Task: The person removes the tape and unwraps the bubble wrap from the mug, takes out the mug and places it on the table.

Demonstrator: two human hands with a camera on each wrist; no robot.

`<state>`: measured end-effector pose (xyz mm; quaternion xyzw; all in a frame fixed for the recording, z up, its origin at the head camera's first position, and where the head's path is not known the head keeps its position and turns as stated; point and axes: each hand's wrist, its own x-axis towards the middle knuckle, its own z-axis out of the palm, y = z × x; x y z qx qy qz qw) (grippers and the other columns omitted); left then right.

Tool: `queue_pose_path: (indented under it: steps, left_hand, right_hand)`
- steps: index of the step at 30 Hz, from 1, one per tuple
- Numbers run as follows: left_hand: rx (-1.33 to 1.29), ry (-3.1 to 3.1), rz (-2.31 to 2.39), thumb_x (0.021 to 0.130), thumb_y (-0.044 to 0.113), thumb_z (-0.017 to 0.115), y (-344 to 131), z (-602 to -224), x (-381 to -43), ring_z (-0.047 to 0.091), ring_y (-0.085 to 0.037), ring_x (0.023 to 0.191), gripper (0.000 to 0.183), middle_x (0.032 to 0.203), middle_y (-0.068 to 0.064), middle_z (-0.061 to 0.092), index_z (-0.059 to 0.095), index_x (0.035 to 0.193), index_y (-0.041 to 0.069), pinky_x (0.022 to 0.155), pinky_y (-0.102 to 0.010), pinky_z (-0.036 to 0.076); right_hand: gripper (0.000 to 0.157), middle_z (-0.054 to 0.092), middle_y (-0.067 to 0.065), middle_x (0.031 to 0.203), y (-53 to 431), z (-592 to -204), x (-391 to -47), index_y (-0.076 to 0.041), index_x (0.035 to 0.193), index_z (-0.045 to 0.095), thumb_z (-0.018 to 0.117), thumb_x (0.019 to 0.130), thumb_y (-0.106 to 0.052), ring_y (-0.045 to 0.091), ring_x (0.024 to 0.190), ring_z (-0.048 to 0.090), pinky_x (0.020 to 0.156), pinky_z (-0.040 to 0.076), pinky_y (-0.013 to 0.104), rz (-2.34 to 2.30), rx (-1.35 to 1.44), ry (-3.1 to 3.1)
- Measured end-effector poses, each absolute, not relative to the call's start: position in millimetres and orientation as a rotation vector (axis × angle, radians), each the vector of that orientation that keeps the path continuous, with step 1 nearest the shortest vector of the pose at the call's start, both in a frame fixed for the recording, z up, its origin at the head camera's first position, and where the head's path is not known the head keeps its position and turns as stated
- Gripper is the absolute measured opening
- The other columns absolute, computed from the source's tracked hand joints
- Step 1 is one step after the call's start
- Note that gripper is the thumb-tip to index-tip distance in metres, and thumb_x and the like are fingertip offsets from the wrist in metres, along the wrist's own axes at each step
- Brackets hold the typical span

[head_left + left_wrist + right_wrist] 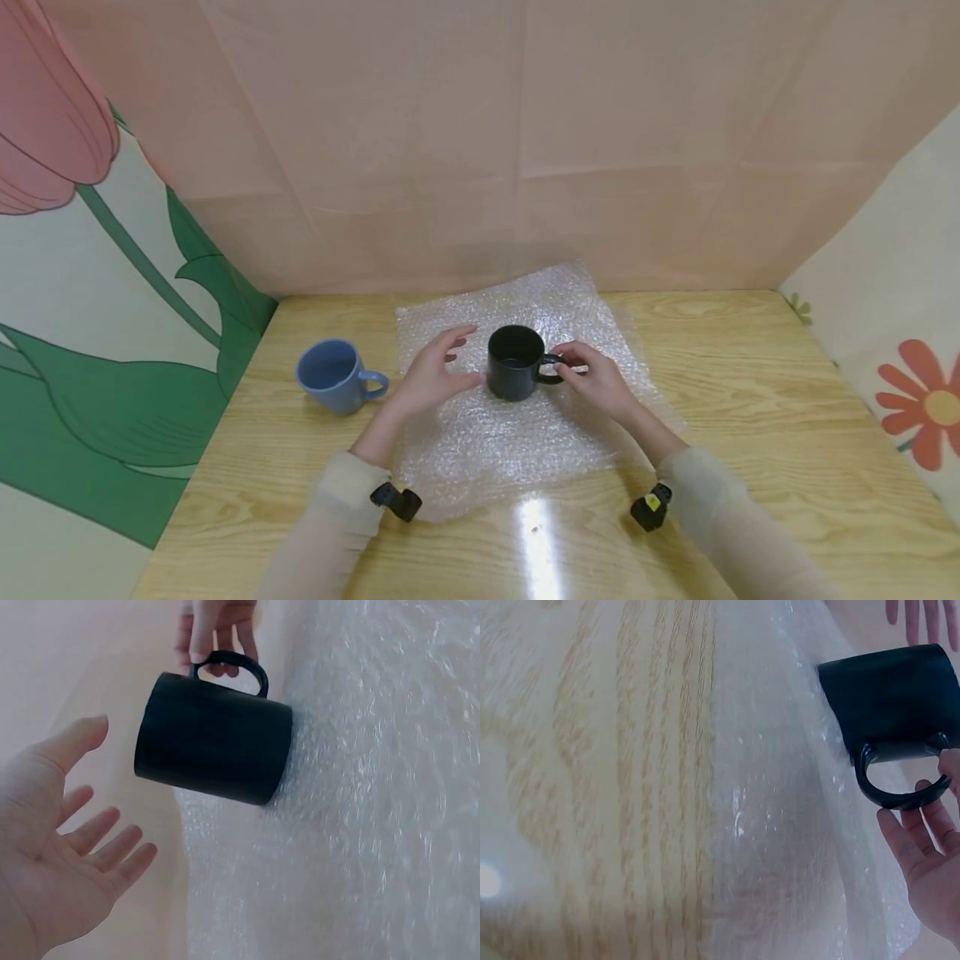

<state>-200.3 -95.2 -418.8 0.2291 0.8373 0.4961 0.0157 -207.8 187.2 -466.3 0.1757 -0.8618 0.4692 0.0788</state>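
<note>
A black mug (513,367) stands upright on a sheet of bubble wrap (517,433), its handle turned to the right. My right hand (596,382) pinches that handle between thumb and fingers; the right wrist view shows the fingers under the handle (904,801) and the thumb on top. On the other side, my left hand (435,375) is held beside the mug with thumb and fingers spread apart. In the left wrist view a gap shows between the left hand (82,832) and the mug's wall (214,739).
To the left, a blue mug (335,377) stands on the wooden table (750,400), its handle pointing towards my left wrist. A pink cloth backdrop (517,167) rises behind the table. Side panels with a tulip (52,108) and a red flower (937,404) flank it.
</note>
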Motion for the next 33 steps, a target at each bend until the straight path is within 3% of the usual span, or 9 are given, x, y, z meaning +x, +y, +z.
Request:
queue_pose_path:
  steps: [5, 20, 25, 33]
  left_hand:
    - [0.646, 2.582, 1.607, 0.073, 0.013, 0.077, -88, -425, -205, 0.043, -0.032, 0.125, 0.073, 0.139, -0.007, 0.043, 0.041, 0.136, 0.011, 0.1, -0.043, 0.041]
    - [0.511, 2.549, 1.674, 0.072, 0.015, 0.079, -71, -452, -215, 0.041, -0.029, 0.127, 0.078, 0.142, -0.004, 0.04, 0.039, 0.138, 0.014, 0.103, -0.043, 0.038]
    - [0.489, 2.539, 1.703, 0.071, 0.014, 0.079, -68, -457, -215, 0.041, -0.03, 0.127, 0.08, 0.142, -0.005, 0.039, 0.037, 0.139, 0.011, 0.103, -0.042, 0.038]
    - [0.467, 2.517, 1.727, 0.071, 0.011, 0.079, -60, -465, -216, 0.04, -0.03, 0.128, 0.081, 0.144, -0.005, 0.038, 0.035, 0.14, 0.009, 0.104, -0.039, 0.038]
  right_hand:
    - [0.019, 0.066, 0.012, 0.087, 185, -467, -207, -0.002, 0.105, 0.06, 0.061, 0.087, -0.004, 0.015, 0.082, 0.06, 0.074, 0.053, 0.026, 1.405, 0.507, -2.595]
    - [0.021, 0.066, 0.015, 0.102, 183, -468, -205, -0.003, 0.108, 0.06, 0.059, 0.09, -0.012, 0.03, 0.094, 0.062, 0.077, 0.051, 0.03, 1.501, 0.385, -2.638]
    - [0.021, 0.066, 0.017, 0.101, 180, -464, -202, 0.0, 0.107, 0.059, 0.058, 0.09, -0.012, 0.03, 0.094, 0.061, 0.076, 0.049, 0.023, 1.519, 0.368, -2.63]
    - [0.022, 0.063, 0.025, 0.103, 169, -440, -186, 0.008, 0.107, 0.057, 0.055, 0.091, -0.006, 0.035, 0.096, 0.058, 0.078, 0.045, 0.024, 1.594, 0.294, -2.636]
